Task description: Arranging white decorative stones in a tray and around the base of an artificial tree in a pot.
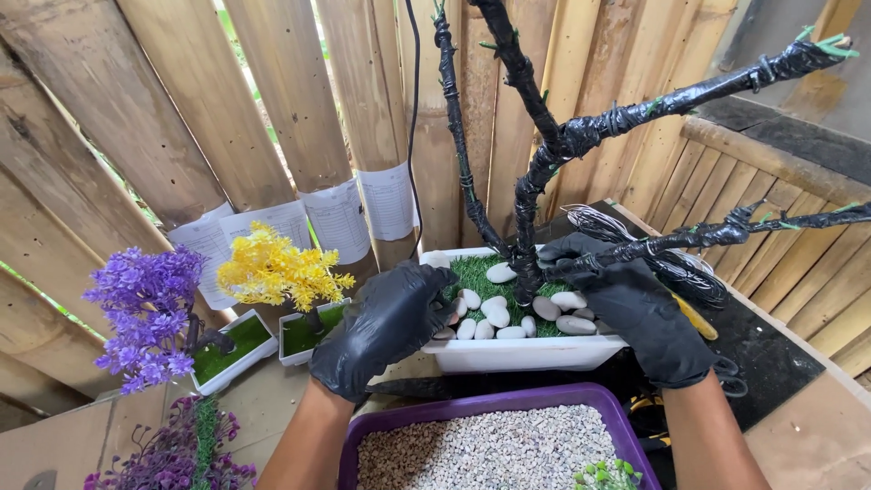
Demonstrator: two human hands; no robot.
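Purple gravel tray (381,434) nearest | left hand (386,327) cups white planter (517,354) end, right hand (635,308) pinches stiff black-wrapped trunk (524,263) | top-heavy; support base.

Black wrapped branches (581,136) are spreading over the white planter (526,352), crowding it from above. The purple gravel tray (481,410) is blocking the near side, while the left corner is staying open.

surface: wooden tabletop (272,399), black mat (771,358) on its right part
centre: white rectangular planter (526,354)
front: purple tray of gravel (485,413)
left: two small white pots (313,331), yellow and purple artificial trees
on mat: wire coil (699,277)
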